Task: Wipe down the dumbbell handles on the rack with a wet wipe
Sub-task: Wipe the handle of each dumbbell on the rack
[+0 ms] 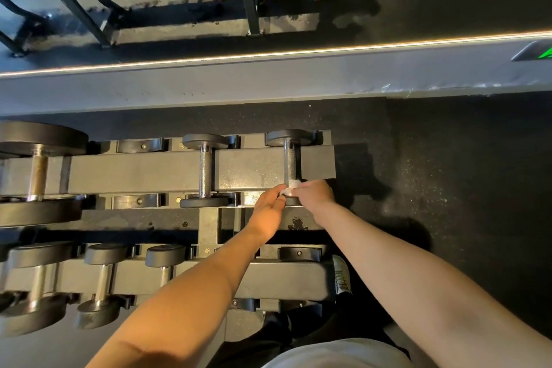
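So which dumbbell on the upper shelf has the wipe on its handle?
The rightmost dumbbell, at the rack's end: the wipe lies on its handle's near end, between the left hand and right hand. Other handles are bare.

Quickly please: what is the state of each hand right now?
Left hand: pinches the wet wipe at the near end of the dumbbell handle.
Right hand: grips the same wet wipe.
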### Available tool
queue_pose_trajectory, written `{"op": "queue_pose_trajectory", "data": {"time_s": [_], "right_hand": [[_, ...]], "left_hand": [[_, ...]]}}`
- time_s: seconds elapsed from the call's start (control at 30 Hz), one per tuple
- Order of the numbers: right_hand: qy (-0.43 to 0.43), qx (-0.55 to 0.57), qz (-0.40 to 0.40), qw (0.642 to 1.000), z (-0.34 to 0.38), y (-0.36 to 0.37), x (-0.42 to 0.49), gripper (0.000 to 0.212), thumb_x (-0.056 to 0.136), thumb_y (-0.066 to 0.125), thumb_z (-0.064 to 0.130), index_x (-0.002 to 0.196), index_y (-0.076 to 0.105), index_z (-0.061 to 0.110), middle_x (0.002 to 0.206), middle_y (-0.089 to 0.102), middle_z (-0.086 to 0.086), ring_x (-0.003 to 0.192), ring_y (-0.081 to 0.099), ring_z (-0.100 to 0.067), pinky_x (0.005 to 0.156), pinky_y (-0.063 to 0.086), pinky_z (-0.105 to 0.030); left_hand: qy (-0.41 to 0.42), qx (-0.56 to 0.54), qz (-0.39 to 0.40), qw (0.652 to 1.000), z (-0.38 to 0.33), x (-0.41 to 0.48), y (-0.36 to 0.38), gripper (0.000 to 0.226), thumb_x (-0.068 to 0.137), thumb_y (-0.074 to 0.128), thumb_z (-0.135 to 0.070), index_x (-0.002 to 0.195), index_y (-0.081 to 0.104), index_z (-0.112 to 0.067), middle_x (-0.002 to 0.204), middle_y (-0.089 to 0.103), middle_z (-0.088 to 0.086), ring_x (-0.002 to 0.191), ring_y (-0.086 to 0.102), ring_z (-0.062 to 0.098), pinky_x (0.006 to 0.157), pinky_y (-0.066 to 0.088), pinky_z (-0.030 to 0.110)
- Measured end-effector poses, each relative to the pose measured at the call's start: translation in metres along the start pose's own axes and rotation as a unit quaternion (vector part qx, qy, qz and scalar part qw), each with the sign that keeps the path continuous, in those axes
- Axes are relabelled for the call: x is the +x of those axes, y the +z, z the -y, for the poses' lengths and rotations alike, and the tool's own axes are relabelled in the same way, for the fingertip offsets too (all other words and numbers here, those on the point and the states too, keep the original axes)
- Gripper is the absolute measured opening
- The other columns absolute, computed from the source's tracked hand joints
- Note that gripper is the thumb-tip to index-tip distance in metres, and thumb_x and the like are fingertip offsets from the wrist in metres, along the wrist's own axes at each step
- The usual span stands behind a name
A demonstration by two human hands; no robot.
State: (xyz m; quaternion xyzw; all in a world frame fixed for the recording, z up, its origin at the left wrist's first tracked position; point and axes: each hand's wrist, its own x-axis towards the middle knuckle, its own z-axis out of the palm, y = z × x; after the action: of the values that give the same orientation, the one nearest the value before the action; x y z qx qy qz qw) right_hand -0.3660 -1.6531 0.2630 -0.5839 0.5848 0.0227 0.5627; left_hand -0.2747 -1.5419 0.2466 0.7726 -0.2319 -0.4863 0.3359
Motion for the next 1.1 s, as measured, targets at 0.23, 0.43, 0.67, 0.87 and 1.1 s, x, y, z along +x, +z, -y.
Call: {"op": "queue_pose_trajectory", "data": {"time_s": [0.23,0.43,0.67,0.87,1.1], "right_hand": [[-0.001,0.039,-0.069,0.997,-0.035,-0.023,-0.009,0.032,0.102,0.052,0.016,0.133,0.062,0.012,0.130,0.064,-0.009,0.114,0.060,-0.023,0.083,0.048,-0.027],[-0.186,0.018,-0.106,0.977,-0.042,0.003,-0.040,0.027,0.103,0.050,0.015,0.122,0.070,0.015,0.115,0.069,0.003,0.107,0.061,-0.009,0.086,0.044,-0.013],[-0.187,0.047,-0.082,0.978,-0.034,0.022,-0.040,0.026,0.103,0.049,0.016,0.123,0.066,0.016,0.114,0.062,0.002,0.107,0.058,-0.010,0.080,0.037,-0.007],[-0.090,0.049,-0.167,0.981,-0.061,0.000,-0.030,0.028,0.103,0.050,0.012,0.127,0.066,0.012,0.122,0.065,-0.008,0.118,0.060,-0.024,0.090,0.050,-0.028],[-0.231,0.023,-0.147,0.961,-0.046,0.010,-0.049,0.025,0.099,0.054,0.006,0.117,0.070,0.012,0.116,0.052,0.002,0.106,0.053,-0.008,0.084,0.041,-0.004]], "left_hand": [[0.023,0.074,-0.009,0.997,-0.005,-0.009,0.003,0.044,0.108,0.034,-0.034,0.151,0.043,-0.026,0.151,0.039,-0.001,0.138,0.035,0.014,0.115,0.023,0.028],[0.017,0.049,-0.014,0.999,-0.004,-0.010,0.006,0.042,0.109,0.034,-0.034,0.149,0.043,-0.025,0.147,0.041,0.000,0.133,0.040,0.016,0.118,0.029,0.036],[0.012,0.042,-0.023,0.999,0.000,-0.007,0.007,0.042,0.101,0.038,-0.044,0.135,0.052,-0.025,0.129,0.056,0.011,0.122,0.052,0.034,0.112,0.039,0.053],[0.028,0.073,-0.027,0.997,-0.002,-0.009,0.007,0.042,0.109,0.037,-0.033,0.149,0.043,-0.022,0.148,0.043,0.001,0.137,0.040,0.019,0.120,0.028,0.037],[0.032,0.053,-0.010,0.998,0.000,-0.008,0.001,0.043,0.108,0.035,-0.036,0.150,0.042,-0.028,0.149,0.045,0.002,0.139,0.042,0.025,0.120,0.031,0.047]]}}
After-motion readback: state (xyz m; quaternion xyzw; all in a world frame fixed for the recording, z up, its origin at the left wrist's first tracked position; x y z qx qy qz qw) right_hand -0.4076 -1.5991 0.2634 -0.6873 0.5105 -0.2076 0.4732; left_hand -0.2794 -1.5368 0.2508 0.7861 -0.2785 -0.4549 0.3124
